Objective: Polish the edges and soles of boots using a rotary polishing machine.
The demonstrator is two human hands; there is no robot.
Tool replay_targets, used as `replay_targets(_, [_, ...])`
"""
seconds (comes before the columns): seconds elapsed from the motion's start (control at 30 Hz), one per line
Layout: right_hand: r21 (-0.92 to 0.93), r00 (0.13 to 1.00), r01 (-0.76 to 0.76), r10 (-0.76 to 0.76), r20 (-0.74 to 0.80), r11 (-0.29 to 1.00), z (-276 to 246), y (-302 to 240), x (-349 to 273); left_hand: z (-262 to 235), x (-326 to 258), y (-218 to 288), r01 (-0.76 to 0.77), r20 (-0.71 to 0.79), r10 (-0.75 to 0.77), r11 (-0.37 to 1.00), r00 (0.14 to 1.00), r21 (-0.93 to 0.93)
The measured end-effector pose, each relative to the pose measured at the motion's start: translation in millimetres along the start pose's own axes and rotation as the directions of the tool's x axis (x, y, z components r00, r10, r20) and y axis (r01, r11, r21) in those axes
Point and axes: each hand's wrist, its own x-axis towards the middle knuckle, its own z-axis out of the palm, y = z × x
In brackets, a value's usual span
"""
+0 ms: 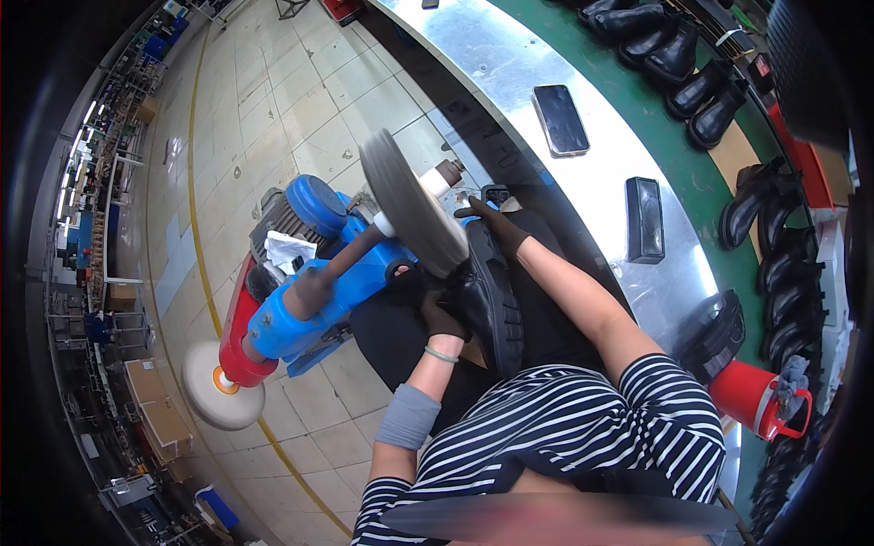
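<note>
A black boot (496,314) with a ridged sole is held between my two hands, its sole turned to the right. My left hand (443,317), in a dark brown glove, grips it from the left side, and some of its fingers are hidden behind the boot. At the boot's far end is my right hand (499,227), gloved too and closed on it. The boot's upper left side lies against the dark edge of a polishing wheel (414,205), which looks blurred by turning. The wheel sits on a blue machine (309,314).
A second, pale wheel (223,387) is on the machine's near left end, with a white cloth (289,252) on its motor. On the metal table (596,218) at right lie a phone (561,120) and a black block (645,220). Black boots (719,109) line a green surface beyond; a red jug (751,398) stands near.
</note>
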Motion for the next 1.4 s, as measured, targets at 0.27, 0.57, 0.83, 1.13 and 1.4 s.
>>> replay_targets(0.27, [0.012,0.998,0.069,-0.069,-0.008,0.998,22.5,-0.7,-17.9,-33.2,-8.1,-28.7,0.014,0.133,0.011,0.984,0.991,-0.18])
replay_targets(0.57, [-0.107,0.959,0.225,-0.24,-0.153,0.968,-10.1,0.8,-23.7,-12.9,34.8,-5.9,-0.075,0.18,0.058,0.993,0.982,0.09])
replay_targets(0.83, [-0.856,0.534,0.268,-0.808,-0.25,0.442,-12.0,15.6,-101.8,20.3,37.9,-46.5,0.149,0.329,-0.098,0.979,0.939,-0.136])
replay_targets(1.13, [-0.962,0.531,0.255,-0.817,0.222,-0.096,98.1,-37.0,-183.7,16.9,18.2,-49.2,-0.06,0.034,0.062,0.997,0.997,-0.056])
replay_targets(1.4, [-0.805,0.701,0.242,-0.476,0.531,-0.541,119.9,0.2,-148.8,2.5,118.4,-43.9,0.186,0.876,0.039,0.972,0.48,-0.145])
